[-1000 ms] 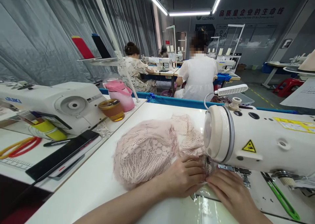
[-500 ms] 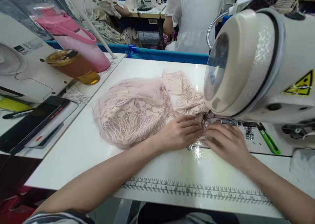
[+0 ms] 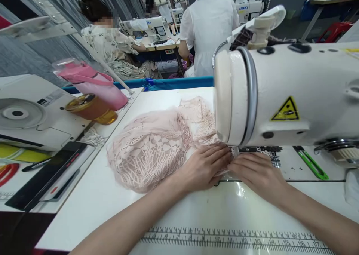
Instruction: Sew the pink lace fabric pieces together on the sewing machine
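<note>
A bunched piece of pale pink lace fabric (image 3: 148, 150) lies on the white table, its right end running under the head of a sewing machine (image 3: 269, 98). My left hand (image 3: 206, 165) is closed over that end, fingers together on the lace just left of the needle area. Close beside it, my right hand (image 3: 256, 172) pinches the edge of the same fabric, its fingers partly under the machine head. The two hands almost touch. Needle and presser foot are mostly hidden behind the machine head and my fingers.
Green thread snips (image 3: 312, 163) lie right of my right hand. A printed ruler (image 3: 230, 238) runs along the front edge. To the left are an amber cup (image 3: 91, 109), a pink bottle (image 3: 95, 85) and a black device (image 3: 47, 174). A co-worker in white (image 3: 209, 30) sits beyond.
The head view has tilted up and shifted, showing more of the room and the machine's side. Both hands stay on the lace by the needle area, the fingers now closer together.
</note>
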The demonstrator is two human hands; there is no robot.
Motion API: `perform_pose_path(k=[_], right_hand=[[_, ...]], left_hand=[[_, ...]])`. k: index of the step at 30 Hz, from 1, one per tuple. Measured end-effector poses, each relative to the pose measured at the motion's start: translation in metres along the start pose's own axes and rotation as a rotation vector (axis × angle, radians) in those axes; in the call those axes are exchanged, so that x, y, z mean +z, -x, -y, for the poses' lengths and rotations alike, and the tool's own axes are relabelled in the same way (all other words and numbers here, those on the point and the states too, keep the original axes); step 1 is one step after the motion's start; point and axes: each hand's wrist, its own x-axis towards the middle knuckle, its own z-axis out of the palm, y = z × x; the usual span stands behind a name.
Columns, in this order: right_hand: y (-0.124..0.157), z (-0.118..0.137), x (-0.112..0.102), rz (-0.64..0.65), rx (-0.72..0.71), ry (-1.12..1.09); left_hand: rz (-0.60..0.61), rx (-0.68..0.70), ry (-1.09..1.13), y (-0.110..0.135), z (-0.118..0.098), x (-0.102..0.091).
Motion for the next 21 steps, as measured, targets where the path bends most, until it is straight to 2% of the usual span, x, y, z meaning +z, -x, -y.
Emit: perform_pose_path(k=[6, 13, 21], right_hand=[[0.006, -0.003, 0.005, 0.056, -0.013, 0.018], [0.014, -0.005, 0.012, 0.117, -0.050, 0.045], [0.007, 0.000, 0.010, 0.050, -0.097, 0.054]], left_hand=[[0.116, -0.036, -0.026, 0.005, 0.002, 0.004], [0.170, -0.030, -0.049, 0.004, 0.002, 0.001], [0.185, -0.042, -0.016, 0.003, 0.007, -0.003]])
